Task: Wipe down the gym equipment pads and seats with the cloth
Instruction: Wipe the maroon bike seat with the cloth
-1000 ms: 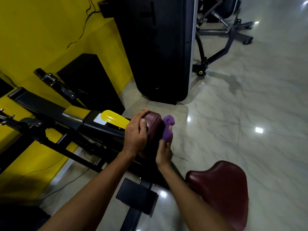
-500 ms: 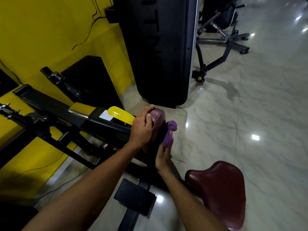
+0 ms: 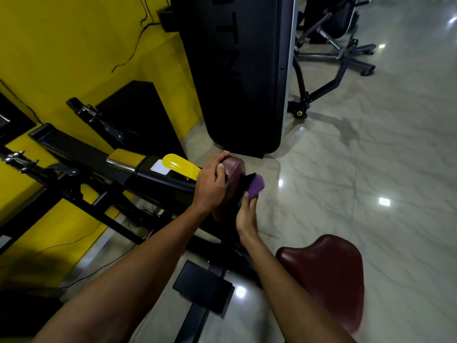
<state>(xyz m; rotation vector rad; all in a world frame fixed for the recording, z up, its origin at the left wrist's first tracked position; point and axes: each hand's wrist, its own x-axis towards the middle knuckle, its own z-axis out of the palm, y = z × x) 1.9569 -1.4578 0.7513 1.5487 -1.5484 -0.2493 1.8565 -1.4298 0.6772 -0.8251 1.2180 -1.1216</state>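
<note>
Grips the rim of the maroon pad (image 3: 233, 169) with the left hand (image 3: 210, 184), fingers curled over its top edge. Holds the bunched purple cloth (image 3: 256, 189) in the right hand (image 3: 246, 214), fingers closed round it, and presses it against the pad's far face. Hemmed in on the left by the machine's black arm (image 3: 158, 177), with a yellow lever (image 3: 178, 165) just behind the left hand and a white label beside it. Backed closely by a tall black housing (image 3: 237, 70) standing on the floor beyond the pad. Just right of the right forearm: a maroon seat (image 3: 326, 276), saddle-shaped, apart from the pad. Between the forearms, lower down: a flat black plate (image 3: 202, 285) on a black rail. Below everything: pale, glossy, marble-veined floor (image 3: 371, 169) with bright spots of reflected light. To the left: a yellow wall (image 3: 61, 45) with a thin dark cable (image 3: 128, 53) running down it and a black box (image 3: 138, 115) at its foot. Far right, beyond the housing: another machine's dark frame (image 3: 333, 53) on the same floor.
</note>
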